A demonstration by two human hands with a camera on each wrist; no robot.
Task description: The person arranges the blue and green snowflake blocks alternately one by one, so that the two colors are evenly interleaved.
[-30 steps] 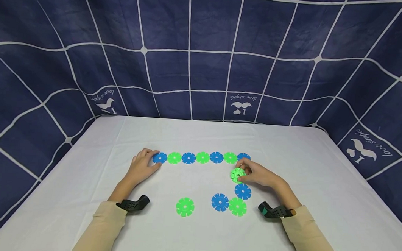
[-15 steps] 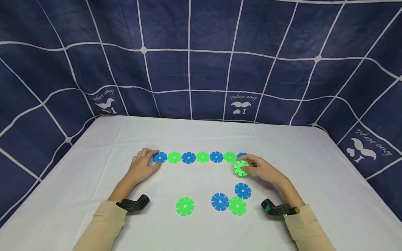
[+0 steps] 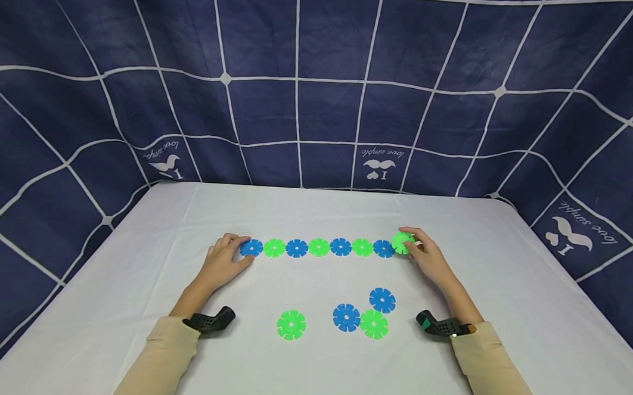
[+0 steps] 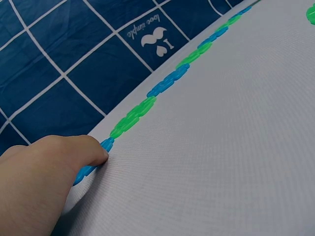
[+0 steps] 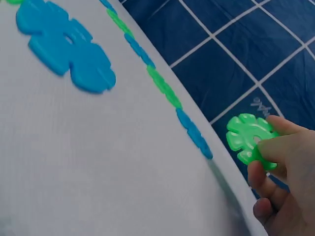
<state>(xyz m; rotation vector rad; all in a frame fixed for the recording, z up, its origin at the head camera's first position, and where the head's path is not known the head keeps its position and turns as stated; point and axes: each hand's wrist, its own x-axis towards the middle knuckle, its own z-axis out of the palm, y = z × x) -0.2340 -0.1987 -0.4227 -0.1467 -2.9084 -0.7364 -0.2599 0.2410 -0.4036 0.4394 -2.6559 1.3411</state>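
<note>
A row of alternating blue and green notched plastic building discs lies across the table. At its left end, my left hand [image 3: 223, 262] has thumb and fingertips on opposite edges of the blue disc [image 3: 252, 248]; in the left wrist view the hand [image 4: 54, 172] partly hides that disc. My right hand [image 3: 428, 260] pinches a green disc [image 3: 402, 242] by its right side, just past the blue disc [image 3: 383, 249] at the row's right end. The right wrist view shows this green disc [image 5: 246, 135] raised and tilted, thumb near its centre hole.
Nearer the front, a blue disc [image 3: 382, 300] lies above a green disc [image 3: 373, 324], with another blue disc [image 3: 346, 317] beside that. A lone green disc [image 3: 291, 325] sits further left. Dark blue gridded cloth [image 3: 329, 108] hangs behind the white table [image 3: 264, 371].
My right hand has carried the green disc rightward and away from me, from in front of the row to its right end, uncovering the last blue disc. The left hand has stayed put.
</note>
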